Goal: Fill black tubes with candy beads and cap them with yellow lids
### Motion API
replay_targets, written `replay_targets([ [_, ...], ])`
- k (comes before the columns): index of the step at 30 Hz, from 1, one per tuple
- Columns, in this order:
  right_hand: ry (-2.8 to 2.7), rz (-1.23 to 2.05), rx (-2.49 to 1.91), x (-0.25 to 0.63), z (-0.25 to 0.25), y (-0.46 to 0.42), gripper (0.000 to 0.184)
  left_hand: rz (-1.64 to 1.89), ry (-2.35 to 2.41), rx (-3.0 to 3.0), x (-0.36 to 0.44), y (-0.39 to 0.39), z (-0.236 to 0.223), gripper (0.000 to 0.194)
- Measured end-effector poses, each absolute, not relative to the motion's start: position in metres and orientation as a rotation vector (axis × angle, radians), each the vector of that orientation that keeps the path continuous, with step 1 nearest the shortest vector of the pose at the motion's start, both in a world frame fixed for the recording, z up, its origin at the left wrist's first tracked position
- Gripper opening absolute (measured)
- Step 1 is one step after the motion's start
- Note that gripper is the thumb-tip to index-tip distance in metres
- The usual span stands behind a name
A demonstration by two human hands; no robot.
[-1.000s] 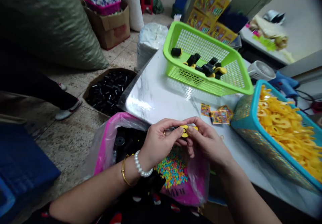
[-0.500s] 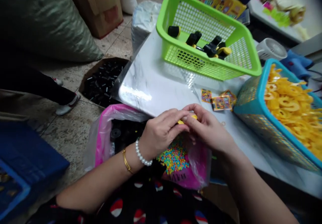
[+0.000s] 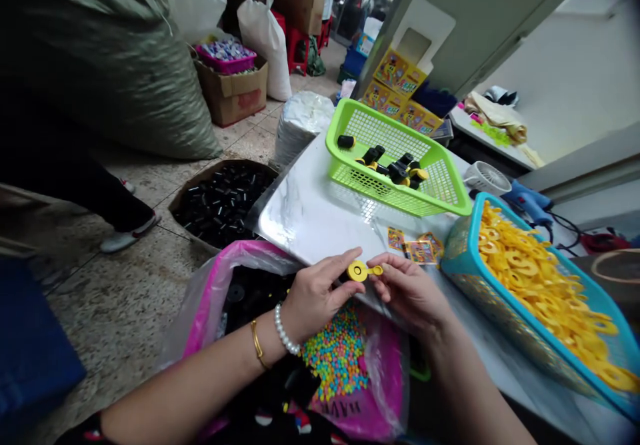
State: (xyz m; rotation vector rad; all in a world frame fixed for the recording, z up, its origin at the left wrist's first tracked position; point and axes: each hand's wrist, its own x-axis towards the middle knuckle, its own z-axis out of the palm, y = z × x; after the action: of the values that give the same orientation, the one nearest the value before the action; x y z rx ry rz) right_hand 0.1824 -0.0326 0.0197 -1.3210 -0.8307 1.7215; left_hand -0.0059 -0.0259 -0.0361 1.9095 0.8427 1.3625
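My left hand [image 3: 317, 292], with a pearl bracelet and a gold bangle at its wrist, holds a yellow cap [image 3: 357, 271] between thumb and fingers. The cap has a round disc with a ring in its middle and a small looped tab. A dark part shows just behind the disc, mostly hidden by my fingers. At the tab, my right hand [image 3: 413, 292] is closed with thumb and forefinger. Below both hands sits a pink-rimmed, plastic-lined tub [image 3: 197, 318] holding black pieces and many small coloured beads [image 3: 337, 355].
A green basket [image 3: 400, 200] with black-and-yellow pieces stands on the white table [image 3: 295, 202]. Beside it is a blue basket [image 3: 455, 248] of yellow caps. Small printed packets [image 3: 420, 252] lie between. Black tubes [image 3: 225, 198] fill a floor container; a person's leg [image 3: 115, 198] is at left.
The view has tilted up, showing more of the room. My fingers have parted from over the yellow cap, so its disc and tab now show.
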Motion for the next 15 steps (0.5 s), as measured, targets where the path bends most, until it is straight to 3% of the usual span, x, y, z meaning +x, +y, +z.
replay_targets([
  [4, -1.112, 1.700, -1.433, 0.167, 0.027, -0.026, 0.033, 1.297, 0.832, 1.948, -0.003, -0.027, -0.033, 0.032],
  [9, -1.472, 1.377, -1.575, 0.155, 0.030, -0.027, 0.026, 1.310, 0.864, 1.931, 0.000, -0.028, -0.032, 0.031],
  [15, -1.331, 1.674, -1.428, 0.161, 0.028, -0.024, 0.037, 1.219, 0.854, 1.886, -0.005, -0.026, -0.030, 0.030],
])
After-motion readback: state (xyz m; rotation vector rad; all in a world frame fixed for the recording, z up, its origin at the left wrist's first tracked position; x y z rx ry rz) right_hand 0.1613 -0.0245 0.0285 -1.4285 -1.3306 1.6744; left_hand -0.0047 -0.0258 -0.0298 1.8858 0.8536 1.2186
